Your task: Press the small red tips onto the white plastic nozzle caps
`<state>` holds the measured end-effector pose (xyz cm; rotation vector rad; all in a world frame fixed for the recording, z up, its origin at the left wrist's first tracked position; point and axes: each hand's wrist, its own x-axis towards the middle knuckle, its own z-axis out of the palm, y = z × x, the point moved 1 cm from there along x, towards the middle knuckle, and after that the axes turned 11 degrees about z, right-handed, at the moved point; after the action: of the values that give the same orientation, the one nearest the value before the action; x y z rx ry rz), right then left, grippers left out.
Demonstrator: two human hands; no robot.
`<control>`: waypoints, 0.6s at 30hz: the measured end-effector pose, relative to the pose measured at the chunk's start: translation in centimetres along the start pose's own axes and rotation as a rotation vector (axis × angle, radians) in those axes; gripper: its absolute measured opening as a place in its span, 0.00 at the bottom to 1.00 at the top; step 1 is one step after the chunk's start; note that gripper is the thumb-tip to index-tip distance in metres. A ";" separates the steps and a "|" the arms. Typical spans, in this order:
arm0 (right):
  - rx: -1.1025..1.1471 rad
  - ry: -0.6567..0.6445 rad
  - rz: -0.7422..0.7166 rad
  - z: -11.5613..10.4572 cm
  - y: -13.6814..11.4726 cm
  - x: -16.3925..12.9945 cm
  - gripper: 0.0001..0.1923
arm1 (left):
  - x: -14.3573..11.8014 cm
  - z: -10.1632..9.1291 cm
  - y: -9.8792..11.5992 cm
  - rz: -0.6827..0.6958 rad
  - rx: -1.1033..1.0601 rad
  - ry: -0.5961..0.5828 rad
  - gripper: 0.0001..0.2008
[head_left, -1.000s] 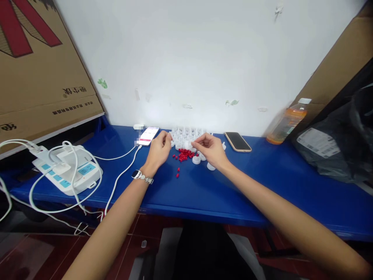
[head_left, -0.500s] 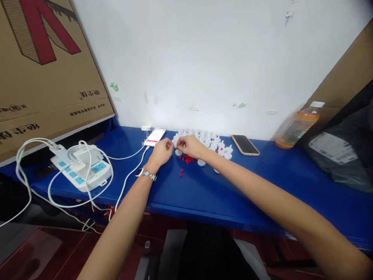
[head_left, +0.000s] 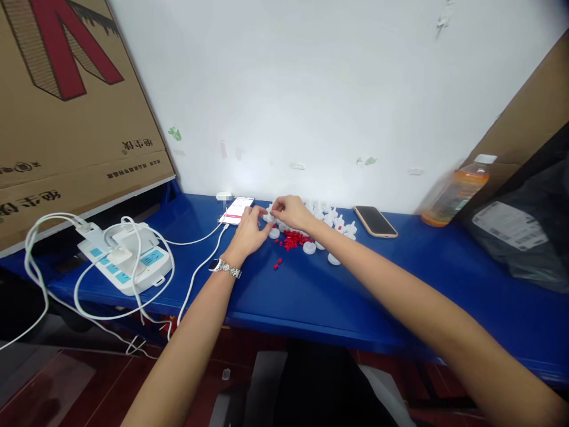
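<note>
1. Facing each other above the blue table (head_left: 382, 284), two bare hands meet at the left end of a crowd of small parts.
2. White caps (head_left: 310, 247): well over a dozen, too tightly packed to count exactly. They look like translucent plastic, round and broad at the base, many rising to a narrow spout.
3. Red bits (head_left: 293, 239): dozens in one loose heap in front of the caps, with two lying apart nearer the table's front edge (tiny, stubby and glossy).
4. Left hand (head_left: 252, 230): fingers parted and curved beside a white cap between the hands; I cannot tell whether it grips it.
5. Right hand (head_left: 291, 212): thumb and fingertips drawn together near that same cap; whether they pinch anything is too small to tell.
6. Phones: two, one lit (head_left: 237, 210) left of the caps, one dark-screened (head_left: 376, 221) to their right.
7. One clear bottle (head_left: 457, 193) with orange liquid leans at the right; one white power strip (head_left: 153, 274) lies at the left under looping cables.
</note>
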<state>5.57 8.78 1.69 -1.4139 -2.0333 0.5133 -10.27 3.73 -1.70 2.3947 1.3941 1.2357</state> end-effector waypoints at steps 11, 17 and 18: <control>-0.026 0.159 -0.262 -2.1 0.5 -10.3 0.10 | -0.2 0.2 1.6 0.148 -0.097 -0.139 0.17; -0.280 -0.186 -0.495 -1.1 0.3 -12.9 0.10 | -0.2 0.0 1.8 0.111 -0.091 -0.122 0.16; -0.288 -0.191 -0.503 -0.9 0.3 -12.8 0.10 | -0.2 0.0 1.8 0.110 -0.088 -0.120 0.16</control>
<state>9.60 -3.04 -1.12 -0.9655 -2.5855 0.1439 -9.08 2.58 -1.01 2.4693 1.1650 1.1307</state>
